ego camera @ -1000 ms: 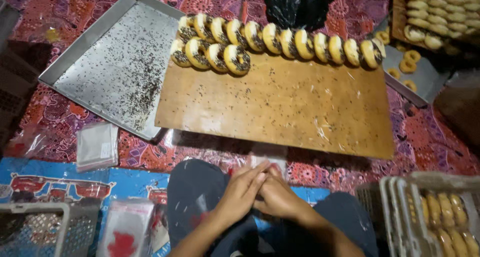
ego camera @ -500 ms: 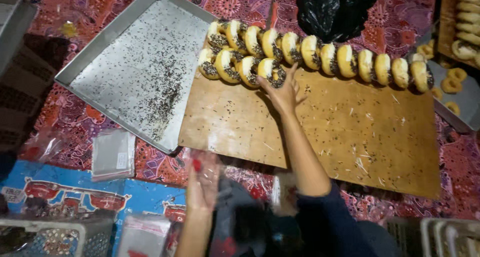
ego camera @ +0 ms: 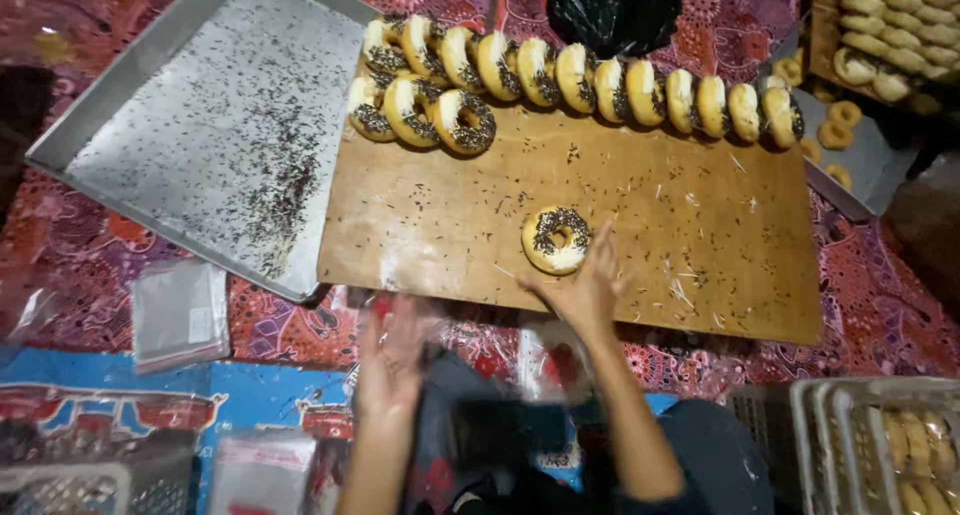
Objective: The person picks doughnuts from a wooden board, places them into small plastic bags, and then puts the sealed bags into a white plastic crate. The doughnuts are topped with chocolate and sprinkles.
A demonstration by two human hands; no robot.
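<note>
Right now right hand fingertips touch lone sprinkled doughnut on wooden board; grip loose, nothing clasped yet. Best pinch by sides, keep topping untouched. Left hand blurred at clear plastic bag; cannot tell whether it grips.

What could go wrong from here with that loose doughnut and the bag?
The right hand only touches the doughnut at its edge, so dragging it over the board may shed sprinkles or smear the topping. The left hand holds a thin clear bag that looks blurred; its mouth may not be open.
</note>
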